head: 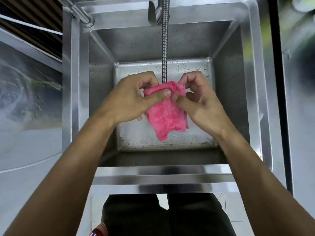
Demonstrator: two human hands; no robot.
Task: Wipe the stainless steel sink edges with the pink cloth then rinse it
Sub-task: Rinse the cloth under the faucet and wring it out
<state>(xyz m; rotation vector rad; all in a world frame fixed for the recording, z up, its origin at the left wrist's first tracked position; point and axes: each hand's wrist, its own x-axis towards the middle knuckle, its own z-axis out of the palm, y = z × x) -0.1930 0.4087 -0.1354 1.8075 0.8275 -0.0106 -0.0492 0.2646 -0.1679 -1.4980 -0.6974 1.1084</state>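
Both the left hand (129,97) and right hand (199,101) pinch the pink cloth (163,116) top; it hangs toward 6 o'clock, under the faucet hose (165,48).

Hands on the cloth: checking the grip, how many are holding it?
2. The left hand pinches the cloth at its top left, the right hand its top right, over the sink.

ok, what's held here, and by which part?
Pink cloth, held by both hands at its bunched top edge: left hand and right hand pinch it; the rest hangs over the sink.
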